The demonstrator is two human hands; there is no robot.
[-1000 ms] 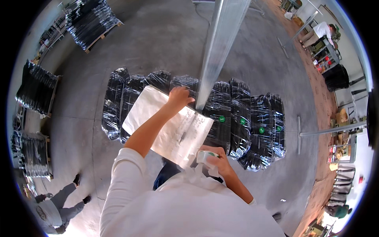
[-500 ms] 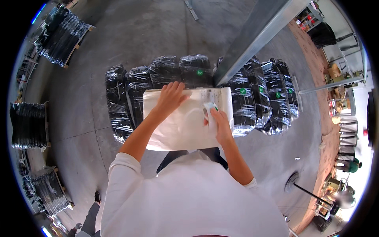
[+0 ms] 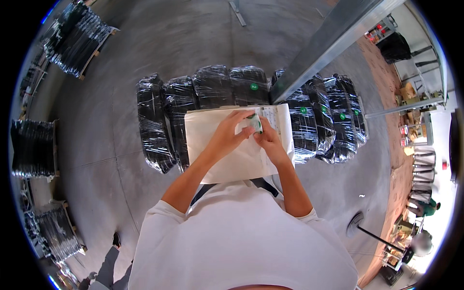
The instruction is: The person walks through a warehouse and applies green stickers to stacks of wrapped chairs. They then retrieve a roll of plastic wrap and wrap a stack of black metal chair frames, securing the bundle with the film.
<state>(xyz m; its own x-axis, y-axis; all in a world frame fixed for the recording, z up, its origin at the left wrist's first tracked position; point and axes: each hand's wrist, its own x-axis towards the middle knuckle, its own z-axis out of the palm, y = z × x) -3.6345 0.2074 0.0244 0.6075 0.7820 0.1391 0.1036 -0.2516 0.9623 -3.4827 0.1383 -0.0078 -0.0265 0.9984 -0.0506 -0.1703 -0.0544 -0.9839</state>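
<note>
Both my hands meet over a large cream paper sheet [image 3: 237, 168], which lies on black bundles wrapped in shiny film [image 3: 212, 87]. Between them is a small white-and-green roll [image 3: 255, 123], apparently of stickers. My left hand [image 3: 234, 130] has its fingers curled against the roll's left side. On the other side, my right hand [image 3: 268, 141] pinches the roll between thumb and fingers. Part of the roll is covered by my fingers. A pale printed strip [image 3: 279, 116] shows along the sheet's far right. Several bundles carry round green stickers [image 3: 253, 87].
A metal post [image 3: 328, 46] rises among the bundles, just beyond the sheet. Stacks of wrapped black goods [image 3: 34, 147] stand on pallets at left. Another person's legs [image 3: 108, 263] show at lower left. A round-based stand [image 3: 355, 223] is at lower right.
My left hand has left the sheet's far edge and come right to the roll. My right hand has brought the roll slightly farther away, and both hands are now on it.
</note>
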